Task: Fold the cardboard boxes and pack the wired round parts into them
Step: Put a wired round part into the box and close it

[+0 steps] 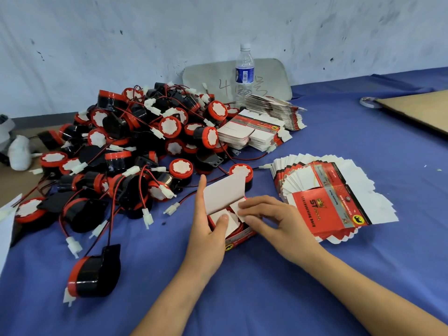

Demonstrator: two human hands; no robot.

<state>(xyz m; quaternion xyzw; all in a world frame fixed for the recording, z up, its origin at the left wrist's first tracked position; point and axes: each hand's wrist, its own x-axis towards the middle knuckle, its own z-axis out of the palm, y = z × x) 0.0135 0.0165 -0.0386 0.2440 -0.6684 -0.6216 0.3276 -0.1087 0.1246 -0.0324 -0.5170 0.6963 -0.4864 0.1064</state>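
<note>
- Closing stage, seemingly: the box [240, 235] sits mid-counter [242, 287] on blue cloth; the left grip [208, 229] clasps it, thumb pressing one white side flap down, while the right grip [269, 219] pinches the other flap
- Next, probably tucking the upright lid [224, 191], needing a clean crease
- Thin glossy red card; round black-and-red wired parts [145, 132] heaped behind

This looks like a small packing workshop. A big pile of the same red and black round parts [135, 141] with wires lies on a table [339, 275] covered with blue cloth, beside stacks of flat printed boxes [327, 207], one half-folded box [225, 190] and a cardboard sheet [417, 110]. The wall [145, 32] behind is white and stained.
</note>
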